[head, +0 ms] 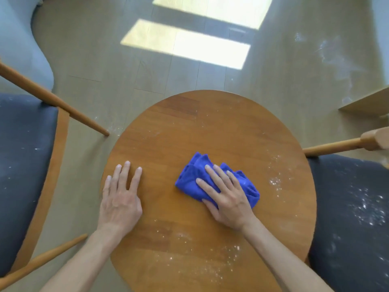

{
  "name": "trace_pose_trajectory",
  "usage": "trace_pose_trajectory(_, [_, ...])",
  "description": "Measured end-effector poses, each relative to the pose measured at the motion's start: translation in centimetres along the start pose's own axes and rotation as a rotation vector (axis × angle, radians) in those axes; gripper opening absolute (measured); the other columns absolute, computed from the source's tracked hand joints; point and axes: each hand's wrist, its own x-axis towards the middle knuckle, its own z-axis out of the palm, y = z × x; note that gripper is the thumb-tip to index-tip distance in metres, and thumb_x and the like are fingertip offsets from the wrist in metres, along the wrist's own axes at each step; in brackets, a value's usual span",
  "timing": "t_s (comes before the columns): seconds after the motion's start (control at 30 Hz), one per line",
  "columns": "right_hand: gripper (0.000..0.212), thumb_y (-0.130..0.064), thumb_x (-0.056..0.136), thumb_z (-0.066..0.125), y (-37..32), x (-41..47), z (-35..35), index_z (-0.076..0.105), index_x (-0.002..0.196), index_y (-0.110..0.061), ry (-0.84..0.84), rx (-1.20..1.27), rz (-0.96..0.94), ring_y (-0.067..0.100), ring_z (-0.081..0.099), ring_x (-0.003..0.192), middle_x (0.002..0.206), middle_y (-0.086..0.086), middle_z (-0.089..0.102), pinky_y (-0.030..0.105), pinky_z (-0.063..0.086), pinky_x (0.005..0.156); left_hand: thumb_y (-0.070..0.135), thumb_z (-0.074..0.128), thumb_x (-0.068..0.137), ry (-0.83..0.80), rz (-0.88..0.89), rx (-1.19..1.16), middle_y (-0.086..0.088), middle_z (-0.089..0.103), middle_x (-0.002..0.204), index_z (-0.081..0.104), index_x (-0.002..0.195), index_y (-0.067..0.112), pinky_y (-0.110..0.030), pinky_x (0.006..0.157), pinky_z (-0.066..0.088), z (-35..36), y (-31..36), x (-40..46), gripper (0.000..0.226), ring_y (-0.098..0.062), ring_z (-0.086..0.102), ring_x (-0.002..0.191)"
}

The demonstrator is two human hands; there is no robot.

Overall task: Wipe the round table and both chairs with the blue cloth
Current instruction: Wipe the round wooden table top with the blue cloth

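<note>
The round wooden table [210, 127] fills the middle of the view, with white powder specks along its right side and near edge. A bunched blue cloth [191, 180] lies right of the table's centre. My right hand [227, 197] presses flat on the cloth, fingers spread. My left hand [120, 199] rests flat on the table's left edge, holding nothing. A chair with a dark blue seat [23, 169] stands on the left, lightly specked. The second chair's dark seat [353, 218] on the right carries much more white powder.
The left chair's wooden legs [52, 98] angle toward the table. A wooden arm [345, 144] of the right chair reaches the table's right rim. Powder smears mark the wooden floor [328, 53] at the back right. A light wooden board [370, 102] lies at the far right.
</note>
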Motion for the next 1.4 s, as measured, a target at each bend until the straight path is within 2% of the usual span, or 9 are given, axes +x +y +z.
trace_pose_trajectory(0.13, [0.046,-0.035,0.091,0.053,5.6,-1.8,-1.1,0.057,0.133,-0.016,0.134,-0.095,0.496,0.035,0.043,0.134,0.147,0.016,0.043,0.054,0.041,0.102,0.003,0.044,0.077,0.003,0.040,0.005,-0.022,0.032,0.147,0.044,0.137,0.003,-0.056,0.108,0.030,0.0,1.0,0.5,0.060,-0.040,0.028,0.137])
trace_pose_trajectory(0.27, [0.053,-0.041,0.093,0.042,6.8,-5.6,-2.3,0.052,0.138,-0.015,0.164,-0.154,0.917,0.038,0.043,0.132,0.149,0.017,0.041,0.055,0.039,0.104,0.005,0.047,0.079,-0.028,0.007,-0.015,-0.021,0.034,0.147,0.046,0.136,0.004,-0.056,0.107,0.031,-0.2,1.0,0.7,0.057,-0.038,0.029,0.137])
trace_pose_trajectory(0.4, [0.057,-0.044,0.092,0.039,5.7,-5.8,-2.3,0.047,0.142,-0.018,0.212,-0.143,1.233,0.038,0.040,0.134,0.150,0.017,0.038,0.058,0.038,0.103,0.004,0.053,0.078,-0.020,0.029,-0.011,-0.022,0.035,0.146,0.047,0.135,0.003,-0.058,0.105,0.034,-0.2,0.6,0.7,0.057,-0.040,0.032,0.135])
trace_pose_trajectory(0.5, [0.055,-0.039,0.090,0.046,3.9,-2.7,-1.6,0.047,0.142,-0.019,0.253,-0.077,1.345,0.037,0.039,0.135,0.151,0.015,0.038,0.058,0.036,0.102,0.003,0.055,0.078,-0.048,0.039,-0.017,-0.023,0.034,0.146,0.046,0.136,0.003,-0.058,0.105,0.033,-0.2,0.5,0.8,0.059,-0.041,0.031,0.135])
trace_pose_trajectory(0.67, [0.052,-0.039,0.086,0.053,-4.7,3.0,0.7,0.054,0.136,-0.024,0.171,-0.033,0.972,0.031,0.044,0.132,0.149,0.009,0.043,0.047,0.042,0.098,0.001,0.058,0.081,-0.148,-0.033,-0.073,-0.015,0.030,0.152,0.044,0.139,0.009,-0.050,0.110,0.028,-1.5,0.8,1.2,0.061,-0.032,0.022,0.141])
trace_pose_trajectory(0.8, [0.052,-0.039,0.084,0.057,-13.3,4.3,2.0,0.053,0.135,-0.029,0.087,0.100,0.694,0.030,0.041,0.136,0.151,0.006,0.041,0.045,0.036,0.104,-0.019,0.048,0.072,-0.157,-0.075,-0.234,-0.012,0.034,0.150,0.050,0.136,0.008,-0.043,0.114,0.022,-2.4,-0.1,1.9,0.069,-0.031,0.023,0.139])
trace_pose_trajectory(1.0, [0.045,-0.027,0.085,0.055,-15.3,0.5,2.4,0.058,0.130,-0.026,0.040,0.127,0.351,0.032,0.040,0.135,0.149,0.008,0.044,0.050,0.038,0.102,-0.020,0.050,0.068,-0.208,-0.050,-0.207,-0.014,0.032,0.151,0.051,0.135,0.007,-0.047,0.114,0.024,-2.7,-0.1,2.0,0.072,-0.034,0.023,0.138])
trace_pose_trajectory(1.17, [0.042,-0.022,0.087,0.058,-11.7,-2.7,1.5,0.061,0.129,-0.024,0.041,0.176,0.253,0.032,0.041,0.135,0.147,0.010,0.046,0.051,0.037,0.102,-0.013,0.045,0.078,-0.234,-0.068,-0.172,-0.009,0.025,0.154,0.044,0.140,0.012,-0.043,0.115,0.020,-3.0,2.7,0.2,0.067,-0.028,0.015,0.141])
trace_pose_trajectory(1.4, [0.043,-0.028,0.086,0.059,-2.4,-10.2,-1.6,0.062,0.129,-0.025,0.074,0.045,0.390,0.031,0.046,0.132,0.145,0.009,0.049,0.051,0.042,0.100,-0.002,0.042,0.088,-0.277,-0.047,-0.122,-0.005,0.021,0.156,0.038,0.143,0.017,-0.045,0.115,0.022,-3.2,7.6,-0.9,0.058,-0.025,0.012,0.142])
